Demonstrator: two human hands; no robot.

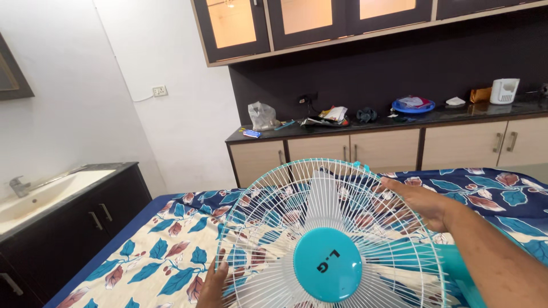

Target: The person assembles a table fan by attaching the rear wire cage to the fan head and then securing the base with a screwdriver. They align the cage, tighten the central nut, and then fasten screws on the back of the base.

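A table fan with a white wire grille [268, 188] and a teal round centre cap [327, 264] fills the lower middle of the head view, with pale blades behind the wires. My left hand [214, 283] grips the grille's lower left rim. My right hand [419, 201] lies flat on the upper right of the grille, fingers spread along the wires. The fan stands over a bed with a floral sheet [165, 251].
A dark cabinet with a white sink [45, 194] and tap runs along the left. Behind the bed a long dark counter [365, 122] carries a plastic bag, papers, a blue plate and a white container. Glass-fronted cupboards hang above.
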